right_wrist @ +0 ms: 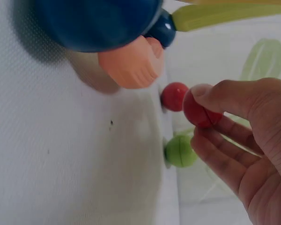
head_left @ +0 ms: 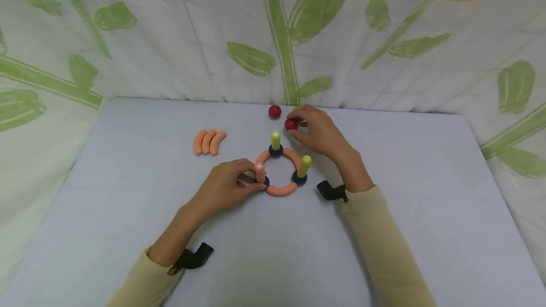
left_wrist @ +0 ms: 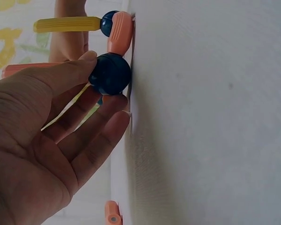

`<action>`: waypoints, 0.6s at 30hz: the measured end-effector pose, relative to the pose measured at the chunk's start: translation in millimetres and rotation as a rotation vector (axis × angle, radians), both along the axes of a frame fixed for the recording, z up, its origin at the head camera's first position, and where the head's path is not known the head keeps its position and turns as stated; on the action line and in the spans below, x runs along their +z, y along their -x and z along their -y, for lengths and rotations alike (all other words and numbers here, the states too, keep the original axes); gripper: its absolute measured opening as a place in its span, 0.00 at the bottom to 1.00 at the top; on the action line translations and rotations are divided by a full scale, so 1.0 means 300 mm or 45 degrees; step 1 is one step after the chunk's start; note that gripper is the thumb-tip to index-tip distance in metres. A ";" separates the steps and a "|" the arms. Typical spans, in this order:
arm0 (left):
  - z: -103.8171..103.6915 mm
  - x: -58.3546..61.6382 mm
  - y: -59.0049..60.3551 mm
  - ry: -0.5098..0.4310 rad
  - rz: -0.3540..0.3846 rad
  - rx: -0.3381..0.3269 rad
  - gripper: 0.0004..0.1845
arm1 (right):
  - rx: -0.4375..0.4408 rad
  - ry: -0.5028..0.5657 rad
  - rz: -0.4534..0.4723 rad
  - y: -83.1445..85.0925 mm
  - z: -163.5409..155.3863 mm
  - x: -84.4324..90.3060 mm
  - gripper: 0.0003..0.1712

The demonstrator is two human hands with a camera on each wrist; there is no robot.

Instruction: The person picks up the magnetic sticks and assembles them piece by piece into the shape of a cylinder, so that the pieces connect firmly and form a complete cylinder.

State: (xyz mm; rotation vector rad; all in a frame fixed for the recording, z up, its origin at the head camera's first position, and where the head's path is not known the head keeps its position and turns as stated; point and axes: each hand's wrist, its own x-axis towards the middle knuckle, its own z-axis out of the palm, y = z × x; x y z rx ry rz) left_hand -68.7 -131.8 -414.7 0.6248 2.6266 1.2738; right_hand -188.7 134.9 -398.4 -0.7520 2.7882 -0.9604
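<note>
Right hand [head_left: 320, 131] is pinching a red ball [head_left: 291, 124]; only the right wrist view is revealing a green ball [right_wrist: 180, 151]. Left hand [head_left: 226, 186] is pinching the blue ball [left_wrist: 110, 73].

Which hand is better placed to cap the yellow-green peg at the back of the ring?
Likely the right hand: it already pinches a red ball just beside that peg, while the left hand grips the ring's near-left joint.
</note>
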 end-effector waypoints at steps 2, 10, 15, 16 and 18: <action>0.001 0.002 0.000 0.011 0.002 0.003 0.08 | -0.002 0.031 0.004 -0.011 -0.010 0.005 0.19; -0.002 0.002 -0.001 0.064 -0.002 0.013 0.08 | 0.005 0.127 -0.005 -0.064 -0.053 0.037 0.20; -0.004 0.002 0.000 0.051 -0.012 0.012 0.08 | 0.002 0.151 -0.024 -0.100 -0.071 0.073 0.20; -0.004 0.003 0.000 0.050 -0.010 0.014 0.08 | 0.001 0.154 -0.032 -0.107 -0.074 0.080 0.20; -0.003 0.004 -0.001 0.049 -0.004 0.017 0.09 | 0.000 0.170 -0.057 -0.120 -0.079 0.097 0.20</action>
